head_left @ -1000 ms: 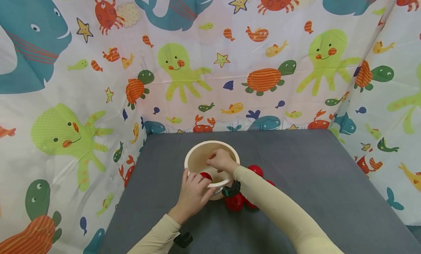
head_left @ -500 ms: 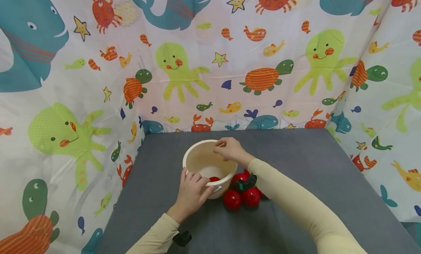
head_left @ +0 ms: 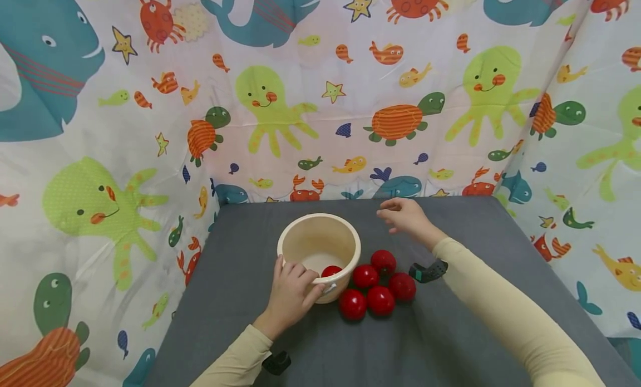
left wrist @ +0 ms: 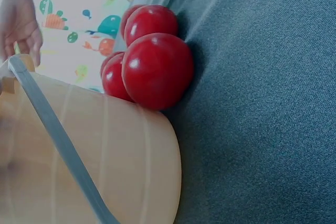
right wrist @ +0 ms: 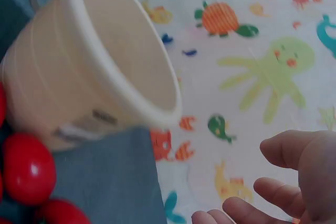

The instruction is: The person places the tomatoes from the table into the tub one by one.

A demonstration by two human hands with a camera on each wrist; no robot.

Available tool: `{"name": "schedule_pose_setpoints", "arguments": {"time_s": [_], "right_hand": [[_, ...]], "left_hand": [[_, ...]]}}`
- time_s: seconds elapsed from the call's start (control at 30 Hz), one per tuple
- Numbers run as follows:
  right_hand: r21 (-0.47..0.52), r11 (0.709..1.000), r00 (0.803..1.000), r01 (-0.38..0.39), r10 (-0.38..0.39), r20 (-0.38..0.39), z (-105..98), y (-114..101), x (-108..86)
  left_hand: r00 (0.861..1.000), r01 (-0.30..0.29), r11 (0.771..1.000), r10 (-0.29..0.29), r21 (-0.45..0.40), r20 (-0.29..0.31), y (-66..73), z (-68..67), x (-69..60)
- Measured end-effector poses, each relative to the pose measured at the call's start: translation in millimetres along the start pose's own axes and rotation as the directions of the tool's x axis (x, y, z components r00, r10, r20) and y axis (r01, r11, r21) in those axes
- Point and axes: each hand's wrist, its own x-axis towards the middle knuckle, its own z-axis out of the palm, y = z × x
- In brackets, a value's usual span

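A cream bucket (head_left: 320, 234) stands on the grey cloth, and my left hand (head_left: 290, 295) holds its near rim, fingers over the edge and thumb outside. Inside the bucket lies one glossy red round thing (head_left: 331, 271), partly hidden by the rim. Several more red round things (head_left: 381, 300), like apples or tomatoes, cluster against the bucket's right side. To the right of the bucket my right hand (head_left: 408, 220) is in the air, fingers loosely bent and holding nothing. The right wrist view shows its thumb and fingers (right wrist: 283, 148) apart.
The bucket's grey handle (left wrist: 58, 129) hangs down along its outer wall. A grey cloth (head_left: 460, 264) covers the table. Behind and at both sides hangs a curtain (head_left: 320, 125) printed with sea animals.
My right hand has come out of the bucket and moved right, away from it. The red things beside the bucket are now uncovered. My left hand has stayed on the rim.
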Motion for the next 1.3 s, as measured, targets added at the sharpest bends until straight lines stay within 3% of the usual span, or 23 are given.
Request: {"name": "schedule_pose_setpoints", "arguments": {"time_s": [0.2, 0.43, 0.7, 0.87, 1.17, 1.3], "right_hand": [[0.019, 0.999, 0.999, -0.037, 0.038, -0.019, -20, 31, -9.9], [0.032, 0.996, 0.996, -0.082, 0.082, -0.021, -21, 70, -17.5], [0.056, 0.986, 0.988, -0.155, 0.154, 0.018, -8, 107, -30.3], [0.049, 0.982, 0.982, -0.183, 0.180, 0.062, 6, 127, -36.4], [0.126, 0.969, 0.973, -0.213, 0.199, 0.113, 27, 144, -43.3], [0.105, 0.971, 0.973, -0.213, 0.202, 0.108, 32, 147, -45.1]], "left_hand": [[1.000, -0.004, 1.000, 0.004, -0.008, -0.008, 1.1, -1.3, 0.1], [1.000, -0.007, 1.000, 0.007, -0.004, -0.016, 1.5, -1.5, -0.1], [1.000, 0.019, 1.000, -0.019, -0.010, 0.020, 1.1, -0.8, -0.8], [1.000, 0.002, 1.000, -0.002, -0.015, -0.007, 0.7, -0.3, -1.1], [1.000, -0.004, 1.000, 0.004, 0.001, -0.018, -1.0, 2.8, -2.1], [1.000, -0.003, 1.000, 0.003, -0.001, -0.017, -1.0, 2.5, -2.2]]}}
